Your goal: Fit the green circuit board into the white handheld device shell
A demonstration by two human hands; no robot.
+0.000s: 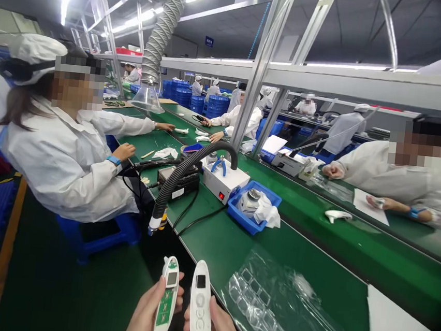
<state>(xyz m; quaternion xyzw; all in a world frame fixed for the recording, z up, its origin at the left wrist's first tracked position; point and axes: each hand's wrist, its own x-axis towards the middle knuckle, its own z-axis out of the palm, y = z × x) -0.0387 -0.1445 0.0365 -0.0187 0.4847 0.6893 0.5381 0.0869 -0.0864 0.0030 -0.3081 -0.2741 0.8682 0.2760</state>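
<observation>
My left hand [144,311] is closed around a slim white device half with a circuit board [166,301], which shows its green board and a small grey display near the top. In my right hand [225,328] is a white oval cover [201,309] with a dark square window and button outlines below it. Both parts stand nearly upright, side by side and apart, just off the bench edge. To the right of my right hand, a clear plastic bag [269,305] lies on the green bench, with square clear pieces in it.
A blue tray [253,226] holds a metal-topped bottle and white cloth. Behind it stand a white box [224,181] with blue pliers and a black flexible hose [176,177]. A co-worker in white [69,156] sits at left; another [406,178] works across the green conveyor [310,205].
</observation>
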